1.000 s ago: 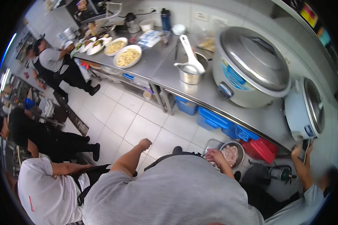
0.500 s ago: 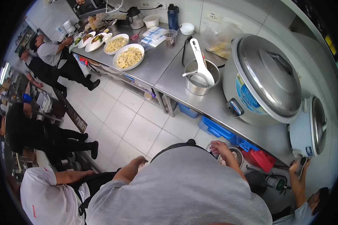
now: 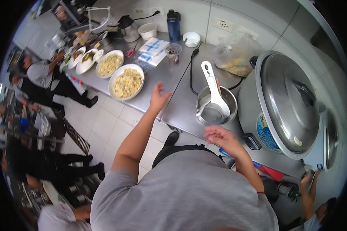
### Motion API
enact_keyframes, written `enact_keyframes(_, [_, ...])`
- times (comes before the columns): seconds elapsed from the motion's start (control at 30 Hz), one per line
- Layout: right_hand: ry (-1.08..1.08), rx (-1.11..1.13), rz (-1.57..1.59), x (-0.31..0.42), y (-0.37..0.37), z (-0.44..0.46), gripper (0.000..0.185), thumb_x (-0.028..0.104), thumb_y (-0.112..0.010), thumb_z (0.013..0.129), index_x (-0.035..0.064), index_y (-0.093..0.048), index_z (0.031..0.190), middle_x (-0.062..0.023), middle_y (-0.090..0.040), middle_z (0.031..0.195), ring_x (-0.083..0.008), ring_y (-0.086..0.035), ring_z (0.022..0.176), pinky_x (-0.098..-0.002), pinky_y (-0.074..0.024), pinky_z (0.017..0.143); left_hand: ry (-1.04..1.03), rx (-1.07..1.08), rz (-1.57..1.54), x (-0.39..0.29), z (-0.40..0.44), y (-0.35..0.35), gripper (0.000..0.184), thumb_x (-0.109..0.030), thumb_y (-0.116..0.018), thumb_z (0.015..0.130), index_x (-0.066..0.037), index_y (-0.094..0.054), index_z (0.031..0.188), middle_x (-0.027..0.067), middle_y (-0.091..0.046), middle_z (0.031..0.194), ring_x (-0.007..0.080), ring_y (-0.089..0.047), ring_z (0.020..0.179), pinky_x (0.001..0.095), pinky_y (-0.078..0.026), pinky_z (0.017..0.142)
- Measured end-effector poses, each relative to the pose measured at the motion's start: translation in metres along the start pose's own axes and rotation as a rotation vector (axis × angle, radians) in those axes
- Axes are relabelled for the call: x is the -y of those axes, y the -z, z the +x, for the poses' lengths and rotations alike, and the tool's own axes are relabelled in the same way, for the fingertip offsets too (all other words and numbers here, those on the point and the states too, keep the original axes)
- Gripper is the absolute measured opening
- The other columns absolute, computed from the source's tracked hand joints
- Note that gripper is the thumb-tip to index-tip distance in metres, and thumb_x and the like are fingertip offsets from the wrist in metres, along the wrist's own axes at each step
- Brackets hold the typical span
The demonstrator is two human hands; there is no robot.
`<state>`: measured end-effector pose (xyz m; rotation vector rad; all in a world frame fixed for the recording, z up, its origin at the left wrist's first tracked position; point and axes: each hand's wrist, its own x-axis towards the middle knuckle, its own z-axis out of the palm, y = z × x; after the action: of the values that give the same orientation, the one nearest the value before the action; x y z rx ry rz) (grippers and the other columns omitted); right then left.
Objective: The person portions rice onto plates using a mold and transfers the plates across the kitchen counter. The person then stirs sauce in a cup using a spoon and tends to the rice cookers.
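Observation:
My left hand (image 3: 159,97) is stretched over the front edge of the steel counter, fingers apart, holding nothing. Just left of it is an oval white plate of fried rice (image 3: 126,82), with a second plate of fried rice (image 3: 110,64) behind. My right hand (image 3: 222,139) hovers at the counter edge, open, its fingers spread and holding nothing. Beyond it stands a metal pot (image 3: 232,101) with a white rice paddle (image 3: 216,93) and a small strainer (image 3: 211,114) in it. A large rice cooker (image 3: 285,104) stands to the right of the pot.
Along the wall are a blue bottle (image 3: 174,27), white bowls (image 3: 191,38), a plastic cup (image 3: 173,53), plastic bags (image 3: 153,46) and a bag of yellowish food (image 3: 235,57). A black cord (image 3: 191,71) lies behind the pot. Co-workers (image 3: 52,79) stand at left; another person (image 3: 316,210) is at lower right.
Both my hands have risen from beside my body to the counter, the left reaching farther forward. My body has moved closer to the counter. The plates and pot remain in place.

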<state>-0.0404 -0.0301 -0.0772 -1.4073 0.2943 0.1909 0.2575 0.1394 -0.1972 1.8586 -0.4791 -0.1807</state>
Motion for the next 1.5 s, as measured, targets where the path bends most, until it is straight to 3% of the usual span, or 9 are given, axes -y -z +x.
enact_keyframes(0.27, [0.067, -0.2, 0.041, 0.07, -0.057, 0.076, 0.033, 0.008, -0.058, 0.088, 0.0052, -0.053, 0.12, -0.0064, -0.061, 0.105, -0.0112, -0.058, 0.089, -0.025, -0.0461, 0.08, -0.106, -0.098, -0.02, 0.03, 0.194, -0.041, 0.11, -0.013, -0.083, 0.057, 0.003, -0.014, 0.14, 0.024, -0.041, 0.132, 0.0335, -0.042, 0.123, 0.0378, -0.037, 0.099])
enact_keyframes(0.37, [0.025, -0.362, 0.026, 0.071, -0.067, 0.095, 0.032, 0.009, -0.058, 0.088, 0.0051, -0.054, 0.119, -0.0062, -0.062, 0.102, -0.0106, -0.058, 0.089, -0.0248, -0.0463, 0.079, -0.121, 0.07, -0.168, 0.041, 0.225, -0.051, 0.106, -0.013, -0.084, 0.054, 0.003, -0.02, 0.137, 0.0198, -0.046, 0.127, 0.0275, -0.049, 0.115, 0.0333, -0.042, 0.095])
enact_keyframes(0.53, [0.028, -0.454, 0.03, 0.083, -0.074, 0.128, 0.036, 0.009, -0.059, 0.086, 0.0044, -0.052, 0.121, -0.0058, -0.061, 0.103, -0.0105, -0.057, 0.085, -0.0248, -0.0465, 0.077, -0.143, 0.155, -0.01, 0.021, 0.228, -0.047, 0.067, -0.014, -0.081, 0.059, 0.002, -0.047, 0.115, 0.0149, -0.059, 0.108, 0.0247, -0.059, 0.101, 0.0331, -0.046, 0.089])
enact_keyframes(0.7, [0.182, -0.821, 0.042, 0.105, -0.055, 0.191, 0.055, 0.013, -0.066, 0.082, 0.0049, -0.042, 0.131, -0.0085, -0.052, 0.118, -0.0097, -0.056, 0.082, -0.024, -0.0471, 0.074, -0.335, 0.284, -0.199, -0.032, 0.184, -0.028, 0.066, -0.012, -0.08, 0.059, 0.001, -0.047, 0.115, 0.0137, -0.059, 0.108, 0.0227, -0.059, 0.099, 0.0324, -0.047, 0.087])
enact_keyframes(0.8, [0.371, -0.981, 0.038, 0.132, -0.057, 0.214, 0.043, 0.013, -0.065, 0.084, 0.0032, -0.049, 0.123, -0.007, -0.058, 0.107, -0.0087, -0.056, 0.08, -0.024, -0.0476, 0.071, -0.354, 0.421, -0.26, -0.073, 0.152, -0.003, 0.071, -0.012, -0.081, 0.057, 0.0, -0.045, 0.116, 0.0137, -0.058, 0.108, 0.0229, -0.058, 0.101, 0.0336, -0.046, 0.087])
enact_keyframes(0.93, [0.494, -0.934, -0.207, 0.159, -0.08, 0.205, 0.016, -0.001, -0.055, 0.086, -0.0016, -0.059, 0.102, -0.011, -0.064, 0.098, -0.0152, -0.061, 0.077, -0.0268, -0.0486, 0.07, -0.406, 0.49, -0.29, -0.097, 0.136, 0.018, 0.072, -0.009, -0.081, 0.056, -0.002, -0.041, 0.117, 0.0132, -0.054, 0.11, 0.0238, -0.056, 0.103, 0.0336, -0.046, 0.088])
enact_keyframes(1.03, [0.833, -0.808, -0.959, 0.176, -0.09, 0.183, 0.019, -0.006, -0.059, 0.079, -0.0014, -0.059, 0.097, -0.0158, -0.065, 0.098, -0.0211, -0.063, 0.075, -0.0285, -0.0497, 0.067, -0.529, 0.441, -0.229, -0.104, 0.138, 0.027, 0.075, -0.007, -0.08, 0.056, -0.002, -0.039, 0.118, 0.0134, -0.051, 0.111, 0.0261, -0.055, 0.102, 0.0343, -0.045, 0.088])
enact_keyframes(1.23, [0.886, -0.751, -1.134, 0.184, -0.108, 0.166, 0.026, -0.006, -0.066, 0.068, -0.0017, -0.059, 0.093, -0.0197, -0.064, 0.098, -0.0275, -0.064, 0.075, -0.0306, -0.051, 0.064, -0.664, 0.372, -0.212, -0.122, 0.136, 0.033, 0.077, -0.011, -0.081, 0.055, -0.003, -0.039, 0.119, 0.0152, -0.047, 0.114, 0.0305, -0.052, 0.103, 0.0367, -0.044, 0.089])
enact_keyframes(1.5, [0.91, -0.819, -1.142, 0.171, -0.107, 0.175, 0.03, -0.002, -0.065, 0.071, -0.0015, -0.058, 0.1, -0.0164, -0.06, 0.098, -0.0296, -0.06, 0.077, -0.034, -0.049, 0.064, -0.767, 0.333, -0.326, -0.131, 0.125, 0.026, 0.073, -0.02, -0.082, 0.06, -0.005, -0.04, 0.118, 0.0174, -0.046, 0.117, 0.0333, -0.048, 0.107, 0.0389, -0.041, 0.092])
